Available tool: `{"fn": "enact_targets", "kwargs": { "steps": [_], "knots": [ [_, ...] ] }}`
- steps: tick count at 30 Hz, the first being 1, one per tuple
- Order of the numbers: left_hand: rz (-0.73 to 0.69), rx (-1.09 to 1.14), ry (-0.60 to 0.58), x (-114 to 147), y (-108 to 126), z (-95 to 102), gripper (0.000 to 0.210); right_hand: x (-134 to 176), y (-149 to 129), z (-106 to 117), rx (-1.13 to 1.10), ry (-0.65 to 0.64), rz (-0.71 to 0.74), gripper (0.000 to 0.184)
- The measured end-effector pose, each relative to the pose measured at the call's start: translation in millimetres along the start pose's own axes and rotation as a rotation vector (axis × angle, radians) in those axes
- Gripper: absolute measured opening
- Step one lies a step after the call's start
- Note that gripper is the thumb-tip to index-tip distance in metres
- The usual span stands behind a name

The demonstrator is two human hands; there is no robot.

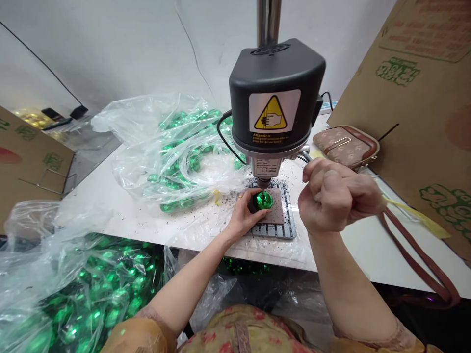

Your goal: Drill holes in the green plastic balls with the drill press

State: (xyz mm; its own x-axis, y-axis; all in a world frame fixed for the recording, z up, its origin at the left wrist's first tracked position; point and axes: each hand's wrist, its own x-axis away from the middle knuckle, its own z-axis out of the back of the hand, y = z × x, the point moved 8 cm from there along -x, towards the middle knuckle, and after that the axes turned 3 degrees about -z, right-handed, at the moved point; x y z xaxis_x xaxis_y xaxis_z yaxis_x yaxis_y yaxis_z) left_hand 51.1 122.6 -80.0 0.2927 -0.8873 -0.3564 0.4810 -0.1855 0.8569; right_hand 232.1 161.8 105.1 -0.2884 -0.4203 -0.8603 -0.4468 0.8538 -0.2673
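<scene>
A black bench drill press (243,98) stands on the white table, its chuck pointing down. Under the chuck, my left hand (244,213) grips a shiny green faceted ball (264,201) between thumb and fingers. The drill bit meets the top of the ball, though how deep it sits I cannot tell. Beneath the ball lie a brownish pad (277,215) and the slotted grey base plate (290,228). To the right of the drill head, my right hand (331,196) is closed in a fist around the feed lever (304,154), most of which is hidden by the fingers.
Clear plastic bags with green balls lie on the table (136,225) and at the lower left (106,294). A patterned purse (340,142) with a brown strap sits at right. Cardboard boxes (415,122) flank both sides. Dark shavings litter the tabletop.
</scene>
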Motion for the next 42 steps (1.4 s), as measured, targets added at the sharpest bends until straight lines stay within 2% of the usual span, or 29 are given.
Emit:
{"fn": "enact_targets", "kwargs": {
  "steps": [13, 18, 21, 23, 26, 29, 31, 35, 37, 40, 42],
  "knots": [
    [0.016, 0.012, 0.007, 1, 1, 1.1, 0.052, 13, 2, 6, -0.005, -0.032, 0.05, 0.046],
    [0.023, -0.018, 0.032, 1, 6, 1.4, 0.052, -11, 3, -2, 0.01, 0.058, -0.109, 0.047],
    [0.038, -0.045, 0.103, 4, 11, 3.5, 0.052, -31, 8, -11, 0.037, 0.09, -0.273, 0.042],
    [0.056, -0.055, 0.158, 8, 13, 6.0, 0.051, -40, 11, -17, 0.031, 0.066, -0.344, 0.04],
    [0.05, -0.068, 0.219, 17, 17, 12.6, 0.047, -45, 13, -18, 0.023, 0.061, -0.365, 0.041],
    [-0.073, -0.078, 0.226, 34, 30, 21.7, 0.04, -45, 13, -17, 0.043, 0.069, -0.342, 0.041],
    [-0.168, -0.099, 0.157, 55, 40, 24.5, 0.033, -43, 12, -16, 0.062, 0.072, -0.334, 0.04],
    [-0.347, -0.139, -0.142, 121, 57, 16.5, 0.032, -41, 11, -16, 0.085, 0.088, -0.346, 0.04],
    [-0.376, -0.142, -0.308, 155, 54, 9.1, 0.035, -41, 10, -16, 0.085, 0.098, -0.343, 0.039],
    [-0.25, -0.249, -0.605, 194, 18, -10.6, 0.041, -41, 11, -15, 0.075, 0.115, -0.349, 0.037],
    [-0.11, -0.396, -0.719, 207, -20, -20.2, 0.047, -42, 12, -15, 0.061, 0.128, -0.354, 0.037]
  ]
}}
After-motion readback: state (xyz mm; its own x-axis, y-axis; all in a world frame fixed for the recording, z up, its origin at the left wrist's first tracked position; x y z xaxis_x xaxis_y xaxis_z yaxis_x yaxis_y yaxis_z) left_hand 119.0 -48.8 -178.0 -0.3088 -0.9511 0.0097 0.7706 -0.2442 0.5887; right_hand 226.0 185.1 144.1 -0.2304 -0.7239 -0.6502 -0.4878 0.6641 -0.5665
